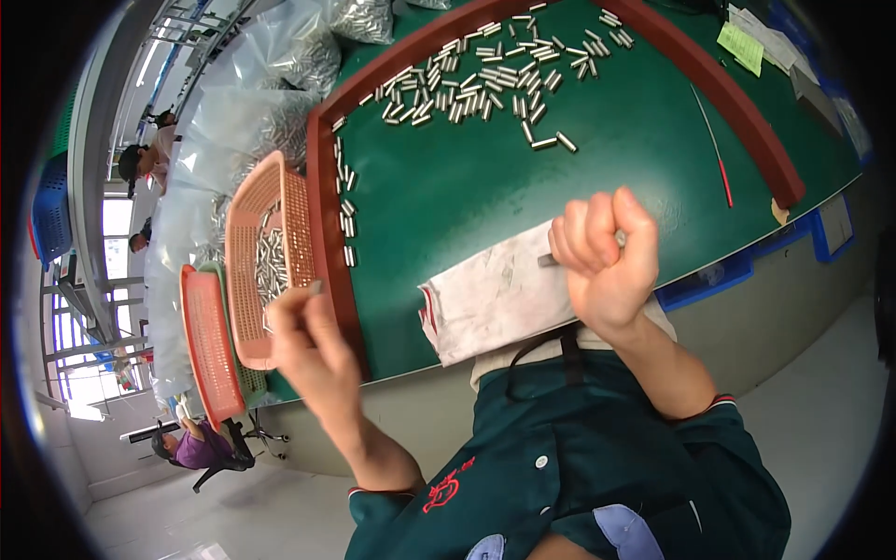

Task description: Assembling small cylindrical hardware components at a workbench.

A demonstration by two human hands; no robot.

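Observation:
My right hand [607, 257] is closed in a fist above a stained white cloth [499, 299] at the table's near edge. The end of a short metal pin [547, 260] sticks out of its left side, and a greyish tip shows near the thumb. My left hand [317, 350] is slightly blurred over the near right rim of a peach plastic basket [247, 219]. Its thumb and fingers are pinched together, with a small greyish bit at the tips that I cannot make out. Many loose metal pins [271, 266] lie in that basket.
Shiny metal pins [495, 79] are scattered over the far green tabletop [439, 205], inside a dark red raised border [327, 201]. A thin red-handled tool [726, 182] lies at the right. Bags of metal parts [308, 61] and a red basket [210, 345] stand left. Other people sit beyond.

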